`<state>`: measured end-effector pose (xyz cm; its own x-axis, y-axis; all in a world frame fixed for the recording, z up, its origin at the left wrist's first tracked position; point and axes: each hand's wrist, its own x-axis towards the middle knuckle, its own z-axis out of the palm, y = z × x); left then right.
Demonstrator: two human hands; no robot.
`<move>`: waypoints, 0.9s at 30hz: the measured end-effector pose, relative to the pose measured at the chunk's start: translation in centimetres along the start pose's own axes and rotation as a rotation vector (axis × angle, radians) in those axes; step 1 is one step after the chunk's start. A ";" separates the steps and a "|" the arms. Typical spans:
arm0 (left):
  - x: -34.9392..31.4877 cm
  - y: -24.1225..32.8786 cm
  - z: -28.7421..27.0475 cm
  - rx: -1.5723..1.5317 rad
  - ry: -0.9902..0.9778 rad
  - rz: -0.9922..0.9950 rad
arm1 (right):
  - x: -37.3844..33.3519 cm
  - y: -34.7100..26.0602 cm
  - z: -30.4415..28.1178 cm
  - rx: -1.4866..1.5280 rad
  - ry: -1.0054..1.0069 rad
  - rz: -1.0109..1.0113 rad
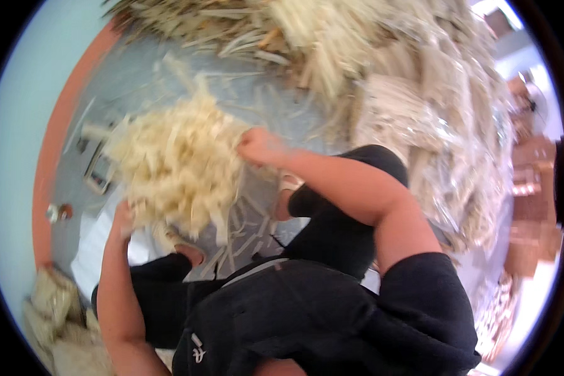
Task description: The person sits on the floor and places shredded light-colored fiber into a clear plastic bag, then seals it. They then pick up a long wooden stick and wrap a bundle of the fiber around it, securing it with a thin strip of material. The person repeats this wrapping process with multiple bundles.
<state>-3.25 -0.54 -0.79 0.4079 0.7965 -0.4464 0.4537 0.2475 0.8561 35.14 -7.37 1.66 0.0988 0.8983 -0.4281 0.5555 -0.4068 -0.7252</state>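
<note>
A loose, tangled heap of pale yellow strips lies in front of me, blurred by motion. At its near left edge is my left hand, smeared and seemingly closed; what its fingers hold cannot be made out. My right hand is closed at the heap's right edge, where pale strips meet the fingers. Most of the fingertips are hidden by the strips or the blur. Between my spread legs and around the heap, loose thin strips are scattered on the grey floor.
Long bundled strips are stacked high at the far side. On the right are bundles in clear plastic, with cardboard boxes beyond. A small framed object, a white sheet, and sacks lie left, near the wall.
</note>
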 end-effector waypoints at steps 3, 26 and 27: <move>-2.3 7.1 -1.6 0.057 0.288 -0.011 | -0.3 -4.7 -3.8 0.269 0.073 -0.105; -9.4 17.1 -5.0 -0.404 0.546 0.431 | -8.4 -15.3 -5.8 0.657 -0.026 -0.509; -9.1 17.0 -5.4 -0.309 0.629 0.398 | -7.0 -15.1 -5.6 0.697 -0.024 -0.519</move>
<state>-3.54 -0.56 19.22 -0.0718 0.9957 0.0590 0.0913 -0.0524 0.9944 30.71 -6.57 18.61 -0.0489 0.9979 0.0429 -0.1074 0.0374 -0.9935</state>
